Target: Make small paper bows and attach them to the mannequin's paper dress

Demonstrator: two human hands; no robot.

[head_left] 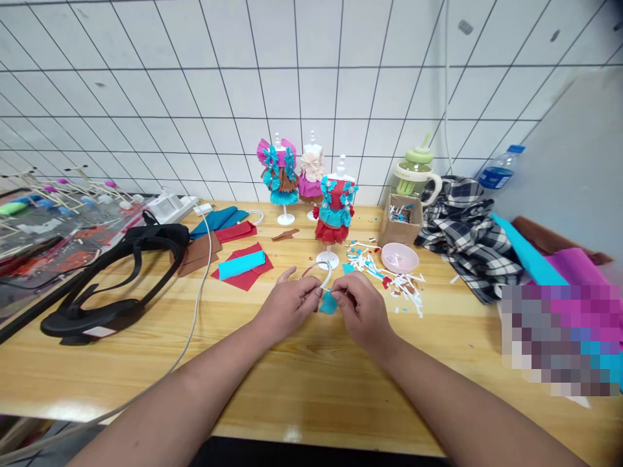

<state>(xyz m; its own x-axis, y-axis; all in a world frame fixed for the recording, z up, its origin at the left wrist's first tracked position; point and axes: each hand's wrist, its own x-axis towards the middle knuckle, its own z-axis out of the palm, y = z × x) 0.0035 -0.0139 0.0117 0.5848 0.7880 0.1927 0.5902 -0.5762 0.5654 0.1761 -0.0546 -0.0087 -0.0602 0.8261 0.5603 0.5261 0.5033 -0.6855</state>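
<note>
A thin white ring that looks like a roll of tape (326,280) is held in my left hand (288,303), its thumb and fingers closed on the lower edge. Close beside it, my right hand (363,308) is pinched, with the fingertips at what looks like the tape's loose end; the exact grip is partly hidden. Between and below both hands lies a small blue crepe paper piece (328,303). Just beyond them stands a mini dress form (335,207) in a red and blue paper dress.
Two more dressed forms (285,172) stand by the wall. Paper scraps (409,292), a pink bowl (400,258) and a cardboard box (400,224) sit to the right. Folded crepe paper (241,266), a white cable (197,311) and a black headset strap (97,321) lie left.
</note>
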